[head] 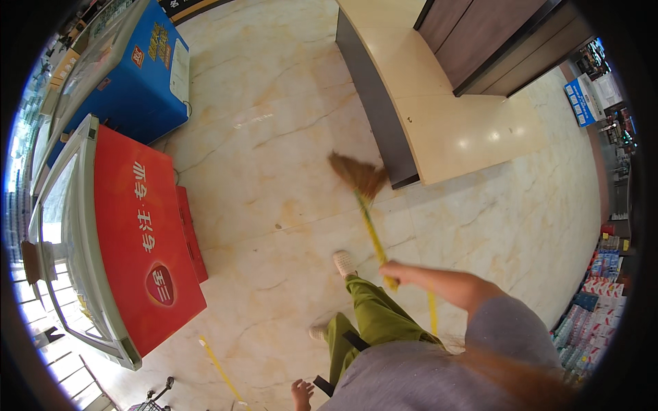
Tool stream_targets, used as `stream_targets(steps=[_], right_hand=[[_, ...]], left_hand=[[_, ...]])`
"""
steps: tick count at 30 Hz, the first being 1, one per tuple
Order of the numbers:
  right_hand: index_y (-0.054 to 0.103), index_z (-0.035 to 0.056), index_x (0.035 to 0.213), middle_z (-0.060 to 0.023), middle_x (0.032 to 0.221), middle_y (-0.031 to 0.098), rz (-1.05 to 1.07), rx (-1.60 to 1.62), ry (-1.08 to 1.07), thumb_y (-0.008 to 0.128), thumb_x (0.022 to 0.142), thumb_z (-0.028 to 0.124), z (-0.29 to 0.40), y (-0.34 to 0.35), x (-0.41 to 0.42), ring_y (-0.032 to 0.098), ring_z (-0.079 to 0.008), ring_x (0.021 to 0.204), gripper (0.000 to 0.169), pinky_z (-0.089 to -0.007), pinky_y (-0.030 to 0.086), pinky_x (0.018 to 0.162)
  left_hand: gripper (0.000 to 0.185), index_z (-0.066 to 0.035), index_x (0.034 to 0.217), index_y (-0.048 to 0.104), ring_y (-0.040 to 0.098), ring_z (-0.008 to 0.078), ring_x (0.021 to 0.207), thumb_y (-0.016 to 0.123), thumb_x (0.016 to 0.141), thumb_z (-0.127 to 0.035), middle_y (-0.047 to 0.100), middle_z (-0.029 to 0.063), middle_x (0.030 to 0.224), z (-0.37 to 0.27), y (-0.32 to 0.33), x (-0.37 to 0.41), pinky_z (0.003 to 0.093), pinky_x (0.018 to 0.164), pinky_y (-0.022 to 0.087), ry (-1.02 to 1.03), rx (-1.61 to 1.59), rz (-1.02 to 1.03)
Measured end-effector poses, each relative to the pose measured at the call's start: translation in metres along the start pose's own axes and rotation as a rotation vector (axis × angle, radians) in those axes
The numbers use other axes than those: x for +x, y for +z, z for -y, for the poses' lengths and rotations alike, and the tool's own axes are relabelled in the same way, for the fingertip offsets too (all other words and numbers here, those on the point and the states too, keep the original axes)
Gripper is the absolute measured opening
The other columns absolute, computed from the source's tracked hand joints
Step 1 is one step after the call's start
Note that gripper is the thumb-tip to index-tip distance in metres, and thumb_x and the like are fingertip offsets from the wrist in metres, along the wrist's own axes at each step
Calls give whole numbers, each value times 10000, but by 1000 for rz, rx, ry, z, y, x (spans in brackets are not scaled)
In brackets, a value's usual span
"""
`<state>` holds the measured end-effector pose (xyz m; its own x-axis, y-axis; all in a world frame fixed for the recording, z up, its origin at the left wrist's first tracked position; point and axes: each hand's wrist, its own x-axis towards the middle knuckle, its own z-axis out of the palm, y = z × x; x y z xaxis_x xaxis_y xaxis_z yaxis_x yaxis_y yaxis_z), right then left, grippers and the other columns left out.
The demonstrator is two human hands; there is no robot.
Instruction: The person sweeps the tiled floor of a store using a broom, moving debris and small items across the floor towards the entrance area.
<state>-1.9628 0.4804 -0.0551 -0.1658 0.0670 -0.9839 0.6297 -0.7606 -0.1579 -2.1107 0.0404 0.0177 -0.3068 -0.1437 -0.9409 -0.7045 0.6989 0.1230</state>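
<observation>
My right hand (395, 273) grips the upper end of a broom's yellow handle (372, 229), out ahead of my body. The broom's brown bristle head (357, 173) is fanned out over the marbled tile floor (267, 154), close to the near corner of a beige-topped counter (462, 138). Whether the bristles touch the counter's dark side panel, I cannot tell. Down at the lower edge of the view, my left hand (302, 393) hangs free with its fingers loosely apart. A small dark speck (278, 226) lies on the floor left of the broom.
A red chest freezer (144, 226) and a blue one (149, 77) line the left side. Dark wooden panelling (493, 41) stands on the counter. Stacked packaged goods (591, 313) line the right edge. Part of a shopping cart (151, 403) shows at bottom left, near yellow floor tape (221, 367).
</observation>
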Motion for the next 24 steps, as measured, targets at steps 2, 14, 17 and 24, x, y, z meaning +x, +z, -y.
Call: stream_targets(steps=[2,14,17,24], right_hand=[[391,47,645,-68,486,414,51,298,77,498,645,119,4,19,-67,391,-155,369,129,-273,311,327],[372,44,676,-72,467,389,30,36,18,465,651,97,34,-41,-66,404,-170,360,110,-300,333,313],[380,60,665,-67,483,400,156,126,51,461,634,101,25,41,1,425,-185,391,96,-316,374,360],[405,40,723,-77,537,449,274,-275,241,452,637,94,-89,294,-39,472,-183,394,112,-295,387,321]], left_hand=[[286,-121,992,314,514,249,641,418,728,-156,492,129,765,0,6,30,362,519,404,-3,-19,46],[298,-33,1000,370,526,177,672,415,728,-146,515,117,792,-50,38,13,280,538,403,188,-47,39],[302,-40,1004,362,525,172,684,418,727,-147,513,110,785,1,21,6,276,530,403,125,-129,-15],[339,-42,1020,339,519,222,708,402,712,-168,494,131,839,184,4,-12,313,564,402,-199,-522,-81]])
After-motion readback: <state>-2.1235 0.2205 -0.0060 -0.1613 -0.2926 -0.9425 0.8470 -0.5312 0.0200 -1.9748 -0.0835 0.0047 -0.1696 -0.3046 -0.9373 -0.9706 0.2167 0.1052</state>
